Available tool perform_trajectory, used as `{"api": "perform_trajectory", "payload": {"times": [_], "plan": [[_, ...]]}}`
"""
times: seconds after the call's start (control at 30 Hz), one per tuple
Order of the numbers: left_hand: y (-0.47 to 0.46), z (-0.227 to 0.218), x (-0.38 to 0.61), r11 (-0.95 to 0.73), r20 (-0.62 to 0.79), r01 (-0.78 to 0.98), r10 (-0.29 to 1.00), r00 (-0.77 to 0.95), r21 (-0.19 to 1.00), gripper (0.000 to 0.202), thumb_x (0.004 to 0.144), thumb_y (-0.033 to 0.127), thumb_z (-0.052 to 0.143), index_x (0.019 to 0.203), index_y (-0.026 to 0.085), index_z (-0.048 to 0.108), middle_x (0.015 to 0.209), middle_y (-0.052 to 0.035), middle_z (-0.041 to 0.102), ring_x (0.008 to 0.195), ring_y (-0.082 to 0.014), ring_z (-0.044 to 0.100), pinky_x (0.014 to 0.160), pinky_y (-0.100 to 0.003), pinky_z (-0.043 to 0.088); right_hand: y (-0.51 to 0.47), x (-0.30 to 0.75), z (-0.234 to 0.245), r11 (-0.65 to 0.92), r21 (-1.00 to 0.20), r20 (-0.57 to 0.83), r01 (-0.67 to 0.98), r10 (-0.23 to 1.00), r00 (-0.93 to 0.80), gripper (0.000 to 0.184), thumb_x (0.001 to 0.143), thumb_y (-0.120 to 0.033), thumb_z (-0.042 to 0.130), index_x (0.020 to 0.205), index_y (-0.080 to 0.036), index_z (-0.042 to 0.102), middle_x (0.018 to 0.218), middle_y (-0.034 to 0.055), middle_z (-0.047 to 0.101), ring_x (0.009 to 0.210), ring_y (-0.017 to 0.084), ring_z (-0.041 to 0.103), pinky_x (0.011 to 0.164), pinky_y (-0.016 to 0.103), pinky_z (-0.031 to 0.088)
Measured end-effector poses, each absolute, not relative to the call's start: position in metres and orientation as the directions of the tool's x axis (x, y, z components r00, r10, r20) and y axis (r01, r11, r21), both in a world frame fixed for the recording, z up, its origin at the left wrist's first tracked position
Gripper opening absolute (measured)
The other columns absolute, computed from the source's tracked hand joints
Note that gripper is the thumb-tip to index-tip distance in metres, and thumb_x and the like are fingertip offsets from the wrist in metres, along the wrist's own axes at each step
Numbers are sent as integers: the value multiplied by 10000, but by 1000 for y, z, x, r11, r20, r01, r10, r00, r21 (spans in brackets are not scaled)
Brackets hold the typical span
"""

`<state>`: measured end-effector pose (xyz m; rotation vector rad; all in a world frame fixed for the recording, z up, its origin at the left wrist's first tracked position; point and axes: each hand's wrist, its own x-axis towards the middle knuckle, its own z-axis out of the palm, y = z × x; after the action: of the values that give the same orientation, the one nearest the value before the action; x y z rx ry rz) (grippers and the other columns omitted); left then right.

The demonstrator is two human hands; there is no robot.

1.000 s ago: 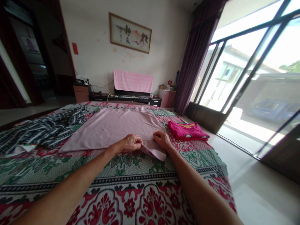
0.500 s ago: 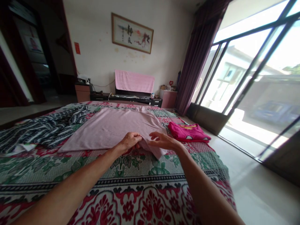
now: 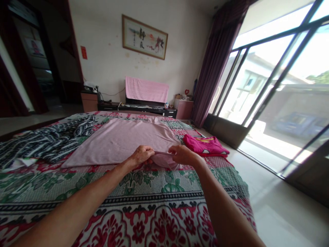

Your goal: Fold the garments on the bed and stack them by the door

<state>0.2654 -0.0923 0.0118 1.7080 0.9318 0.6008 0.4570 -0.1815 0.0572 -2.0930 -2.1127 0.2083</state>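
Observation:
A pale pink garment [image 3: 123, 139], perhaps a shirt, lies spread out on a patterned bedcover [image 3: 144, 192]. My left hand [image 3: 142, 155] pinches its near edge, fingers closed on the fabric. A little to the right, my right hand [image 3: 183, 155] grips the same edge between thumb and fingers. Between the two hands the edge is lifted and drawn into a straight line, and the cloth hangs in a loose fold below it. My fingertips are partly hidden by the cloth.
A folded bright pink garment [image 3: 205, 145] rests right of my right hand. At the left lies a crumpled black-and-white striped cloth [image 3: 48, 140]. Beyond the bed, a pink towel [image 3: 146, 89] drapes over something on a low black cabinet [image 3: 108, 107]. Glass doors [image 3: 269, 79] line the right side.
My right hand has moved slightly right and closed on the garment's edge, where before its fingers were spread. The edge between my hands is now stretched straight. My left hand keeps its hold.

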Motion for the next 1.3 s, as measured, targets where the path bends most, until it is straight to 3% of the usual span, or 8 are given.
{"api": "perform_trajectory", "payload": {"times": [0.23,0.43,0.6,0.77,0.87,0.97,1.13,1.3], "plan": [[-91,18,263,-253,-10,347,796,605,903,253,624,149,502,819,134,662,554,28,587,490,-103,511,462,-199,367,-188,468,60,-110,-178,31,978,993,117,376,614,-77,608,959,-164,727,855,82,708,786,198,625,683,258,433],[-85,26,254,-441,79,369,721,688,818,364,578,146,483,870,137,700,664,14,635,586,-104,528,539,-191,387,-199,461,82,-27,-332,-10,943,1000,25,427,618,-44,584,1006,-172,708,890,50,706,663,134,616,593,222,448],[-87,38,242,-501,-72,391,542,837,772,362,521,136,466,776,150,723,684,8,666,651,-128,570,599,-192,412,-210,452,96,-100,-530,-224,842,974,-26,418,618,-87,600,1019,-171,687,723,13,700,485,106,579,490,219,448],[-88,41,233,-463,-211,422,440,873,779,299,563,205,536,792,162,724,615,12,637,582,-129,554,531,-190,385,-213,447,98,-178,-579,-399,796,913,-86,180,634,-199,617,786,-163,706,589,17,687,441,122,566,446,221,436],[-88,40,233,-456,-169,431,509,844,779,295,608,267,544,811,149,722,592,11,619,529,-116,523,496,-190,360,-211,450,95,-141,-550,-349,823,934,-73,144,685,-227,571,707,-162,697,651,41,710,441,118,559,441,226,429],[-86,37,237,-533,-61,457,602,796,712,286,626,272,532,787,139,728,585,10,610,521,-105,496,480,-183,331,-203,450,86,-83,-519,-254,851,965,-61,180,698,-190,555,778,-171,715,654,30,704,468,116,569,474,223,426],[-83,16,244,-632,8,430,568,823,645,278,659,300,550,824,164,728,628,16,620,580,-113,530,504,-175,331,-179,439,51,133,-341,152,931,985,-85,263,709,-167,571,912,-186,737,825,43,725,709,152,630,646,234,435],[-79,-2,244,-676,18,426,544,839,601,272,652,268,558,836,164,730,673,8,653,603,-122,550,499,-177,325,-165,435,9,129,-254,184,959,979,-83,264,724,-161,524,875,-174,740,806,62,719,742,180,638,673,250,421]]}}
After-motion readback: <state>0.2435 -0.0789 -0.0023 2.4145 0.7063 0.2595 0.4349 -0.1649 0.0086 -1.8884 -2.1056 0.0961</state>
